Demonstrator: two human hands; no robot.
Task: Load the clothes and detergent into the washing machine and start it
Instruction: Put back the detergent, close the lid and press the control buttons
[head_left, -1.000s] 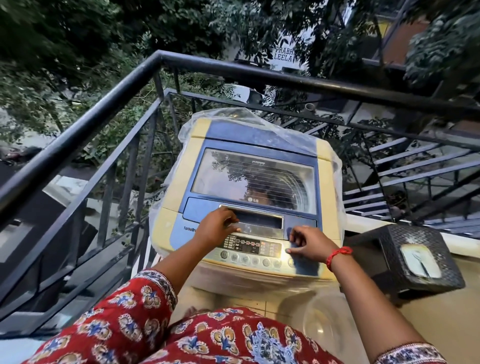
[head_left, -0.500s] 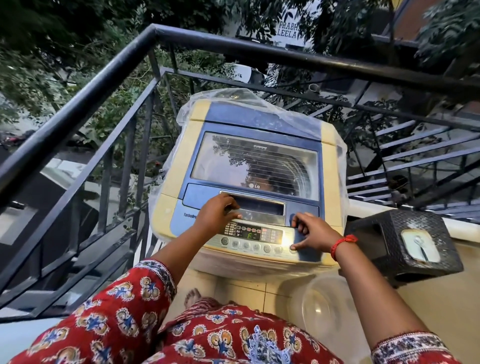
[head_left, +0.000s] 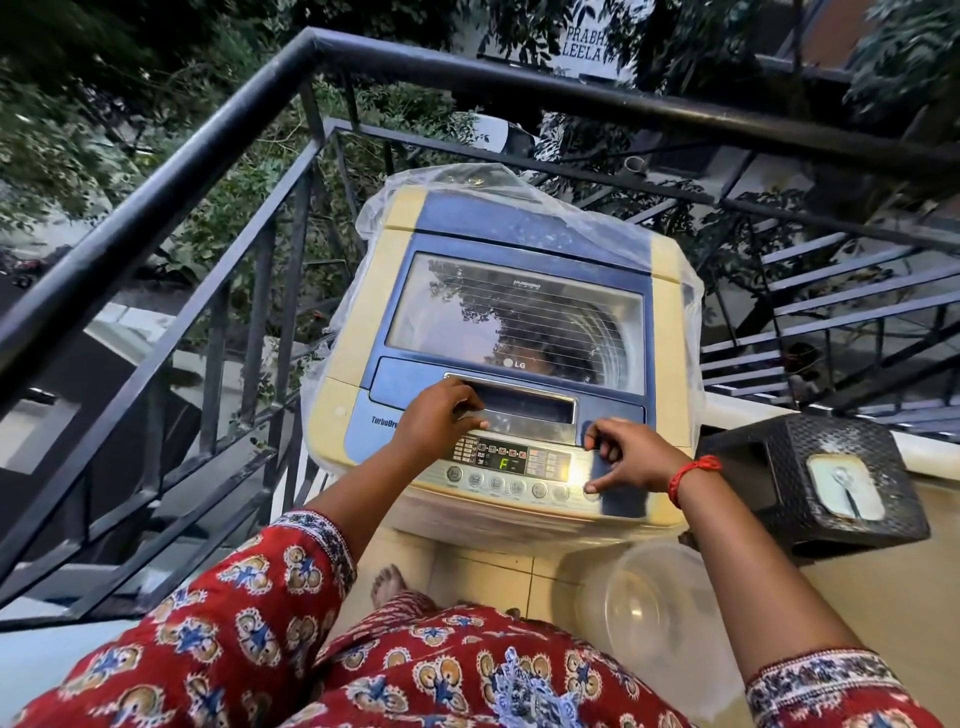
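Washing machine at frame centre, lid closed; contents behind the glass unclear. Left hand rests curled on the lid handle, unmoved. Right hand, fingers curled, thumb pressing the control panel as before.

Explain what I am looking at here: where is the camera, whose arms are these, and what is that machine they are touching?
The camera sits on a person's head, looking down, so the arms are the wearer's own. They stand on a balcony at a top-loading washing machine with its glass lid closed and a clear plastic cover pushed to the back. The left hand rests by the lid handle. The right hand, with a red thread at the wrist, has its thumb on a button at the right end of the control panel, whose display is lit. Neither hand holds anything. A dark stool stands to the right.
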